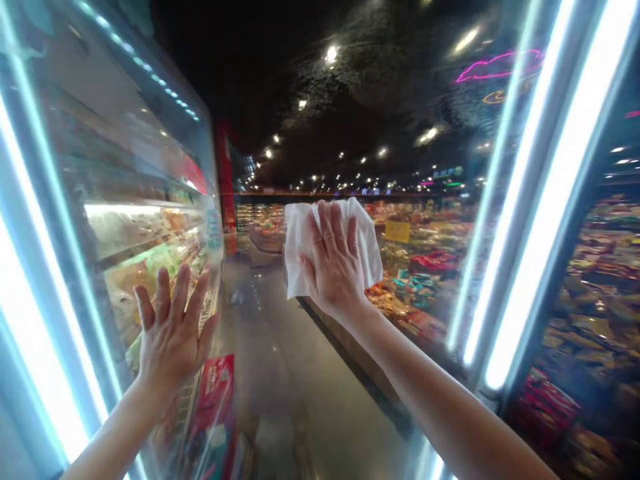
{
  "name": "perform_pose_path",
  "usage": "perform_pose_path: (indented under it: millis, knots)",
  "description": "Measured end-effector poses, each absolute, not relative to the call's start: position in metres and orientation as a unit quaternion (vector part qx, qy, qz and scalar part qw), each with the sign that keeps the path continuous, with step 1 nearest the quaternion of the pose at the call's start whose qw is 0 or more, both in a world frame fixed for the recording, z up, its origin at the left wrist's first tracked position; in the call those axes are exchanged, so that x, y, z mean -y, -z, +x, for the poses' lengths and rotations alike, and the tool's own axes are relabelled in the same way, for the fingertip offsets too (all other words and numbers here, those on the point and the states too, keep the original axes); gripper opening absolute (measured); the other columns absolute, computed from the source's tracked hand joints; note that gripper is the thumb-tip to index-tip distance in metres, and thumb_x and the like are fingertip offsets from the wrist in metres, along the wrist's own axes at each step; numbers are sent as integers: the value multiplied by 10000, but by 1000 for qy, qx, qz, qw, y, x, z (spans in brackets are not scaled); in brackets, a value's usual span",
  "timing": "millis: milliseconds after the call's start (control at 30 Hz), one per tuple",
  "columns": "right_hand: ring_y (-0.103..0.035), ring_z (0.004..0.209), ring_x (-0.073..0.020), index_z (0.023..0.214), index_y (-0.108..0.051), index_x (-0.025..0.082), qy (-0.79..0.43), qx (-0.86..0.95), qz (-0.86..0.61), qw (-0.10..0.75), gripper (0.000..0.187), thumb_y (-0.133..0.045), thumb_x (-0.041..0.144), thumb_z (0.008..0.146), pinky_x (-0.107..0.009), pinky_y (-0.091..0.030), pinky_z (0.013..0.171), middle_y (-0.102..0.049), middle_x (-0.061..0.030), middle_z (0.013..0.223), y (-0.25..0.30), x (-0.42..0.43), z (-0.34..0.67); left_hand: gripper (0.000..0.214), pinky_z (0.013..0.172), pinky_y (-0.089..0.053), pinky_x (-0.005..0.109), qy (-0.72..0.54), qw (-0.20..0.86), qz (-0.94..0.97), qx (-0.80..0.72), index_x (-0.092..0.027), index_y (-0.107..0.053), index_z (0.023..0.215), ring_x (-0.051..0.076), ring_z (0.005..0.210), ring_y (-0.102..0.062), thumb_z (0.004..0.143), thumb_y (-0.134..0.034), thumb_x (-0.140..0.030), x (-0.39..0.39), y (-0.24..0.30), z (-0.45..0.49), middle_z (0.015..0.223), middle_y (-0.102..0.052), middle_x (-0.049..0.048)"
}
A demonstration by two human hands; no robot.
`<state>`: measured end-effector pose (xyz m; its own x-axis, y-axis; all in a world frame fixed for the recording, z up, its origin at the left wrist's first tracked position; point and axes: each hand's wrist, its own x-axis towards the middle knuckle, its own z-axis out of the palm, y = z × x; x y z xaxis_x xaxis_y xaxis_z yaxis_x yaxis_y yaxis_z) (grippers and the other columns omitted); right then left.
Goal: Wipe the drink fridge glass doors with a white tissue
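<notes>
A large glass door point(300, 373) fills the view, with a store aisle showing in it. My right hand point(334, 261) lies flat with fingers stretched out, pressing a white cloth point(300, 233) against the glass near the middle. My left hand point(173, 330) is open, fingers spread, palm flat on the glass at the lower left. It holds nothing.
Bright vertical light strips point(530, 220) run down the right side and the far left point(30, 280). Shelves of packaged food point(150, 247) show at the left, and colourful goods point(590, 300) at the right. A red package point(215, 393) sits low beside my left forearm.
</notes>
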<state>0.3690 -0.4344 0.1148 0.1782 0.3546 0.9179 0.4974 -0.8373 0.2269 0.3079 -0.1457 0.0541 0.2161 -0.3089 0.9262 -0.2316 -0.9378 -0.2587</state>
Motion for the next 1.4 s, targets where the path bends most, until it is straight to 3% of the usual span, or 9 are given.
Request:
perform_pose_path:
  millis: [67,200,433,633,833,967,1067,1267,1400]
  knots:
    - [42,1597,-249,1663,-188,159,553,345,-758,22,703,-448,348,1037,-578,-37,1338,-162,-42,1717,-85,412,366,854,1318,78,553,601,20,-782,-162,-284,-110,1649,279,1617,62,942,-588,-264,128,-46,304,1749,-42,33]
    - [12,1577,-94,1610,-369,254,501,473,-722,-63,623,-467,340,1001,-278,-125,1343,-287,74,1673,-26,361,358,863,1320,18,610,581,-8,-803,-130,-333,-93,1643,287,1606,68,944,-593,-263,100,-30,300,1738,-131,54]
    - [6,1598,-214,1647,-258,194,522,377,-765,14,638,-446,327,1051,-558,-72,1339,-182,-30,1710,-61,290,351,864,1325,67,562,589,-30,-796,-136,-327,-79,1645,261,1610,79,948,-586,-261,77,-21,301,1746,-45,18]
    - [-88,1591,-185,1496,-539,222,551,374,-746,-16,484,-463,296,1024,-443,26,1333,-323,28,1660,24,263,337,858,1333,55,527,589,-33,-795,-144,-261,-97,1650,268,1617,48,946,-588,-243,68,-8,294,1745,-66,41]
    - [-8,1595,-222,1618,-357,197,598,283,-750,-1,619,-375,383,1028,-461,17,1338,-233,31,1681,-41,205,340,864,1316,117,522,595,-68,-788,-144,-293,-41,1649,238,1611,117,955,-553,-245,56,2,291,1747,57,-12]
    - [-25,1602,-209,1571,-454,228,600,262,-756,13,577,-415,393,1020,-450,17,1345,-310,43,1662,-6,197,335,866,1313,101,562,597,-84,-786,-140,-292,-32,1649,261,1613,112,953,-546,-244,52,6,290,1748,62,1]
    - [-39,1606,-220,1539,-485,133,607,260,-748,60,540,-455,331,1038,-467,24,1336,-352,-37,1659,10,196,332,832,1322,54,553,606,-75,-780,-139,-265,-69,1650,268,1620,63,963,-537,-242,51,7,291,1751,5,30]
    - [38,1608,-205,1614,-338,146,602,250,-751,108,568,-415,287,1068,-474,8,1336,-268,-28,1714,-57,169,333,840,1318,80,510,605,-95,-778,-143,-269,-34,1649,243,1612,115,967,-525,-241,48,7,291,1751,68,9]
    - [-79,1620,-217,1543,-464,142,609,254,-745,97,503,-441,268,1057,-456,-23,1343,-318,-21,1696,26,190,323,842,1322,75,517,584,-113,-791,-141,-275,-20,1648,241,1612,127,971,-518,-246,54,25,291,1752,73,13]
